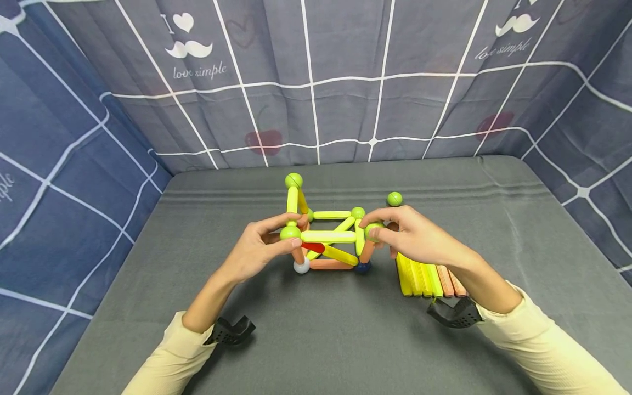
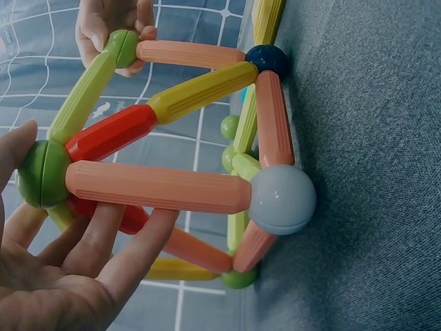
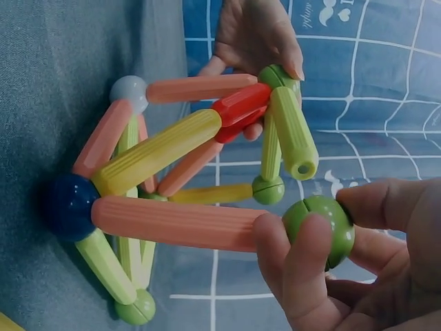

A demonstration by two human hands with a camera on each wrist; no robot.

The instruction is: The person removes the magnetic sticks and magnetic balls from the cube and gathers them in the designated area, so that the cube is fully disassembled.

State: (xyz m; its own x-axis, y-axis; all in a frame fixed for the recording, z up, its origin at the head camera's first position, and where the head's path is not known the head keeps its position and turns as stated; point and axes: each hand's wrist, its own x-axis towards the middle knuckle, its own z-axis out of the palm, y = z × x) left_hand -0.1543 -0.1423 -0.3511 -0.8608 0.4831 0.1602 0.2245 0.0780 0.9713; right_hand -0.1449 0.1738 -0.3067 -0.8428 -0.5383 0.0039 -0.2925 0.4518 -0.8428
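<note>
**Top edge gap: line up rod and ball, then close it**

Step reads as joining the top edge. Steady the whole frame of ribbed plastic rods and glossy balls (image 1: 340, 254) first; a tug at one corner could pop other joints. Let your left hand (image 1: 252, 251) anchor and your right hand (image 1: 419, 237) do the small moves. Level the lime-green ribbed plastic rod (image 3: 295, 131) so its holed end faces the join squarely. Avoid twisting the salmon-orange ribbed plastic rod (image 3: 179, 222) on the right side. Then bring the bright green seamed plastic ball at the right corner (image 3: 337, 224) straight on, fingertips off the contact spot (they'd probably block it).

Placement: frame sits between your hands, over the dark grey cloth (image 1: 316, 340). Left hand pinches the bright green seamed plastic ball at the left corner (image 2: 45, 176), with fingers also under the rods there. The lime-green rod runs from that ball toward your right hand; its free end stops just short, gap visible from the right wrist. Right hand pinches the right-corner ball between thumb and fingers. That ball sits at the upper end of the salmon-orange rod, whose lower end meets the glossy navy ball (image 3: 71, 207); a fingertip hides the upper joint from the right wrist.
</note>
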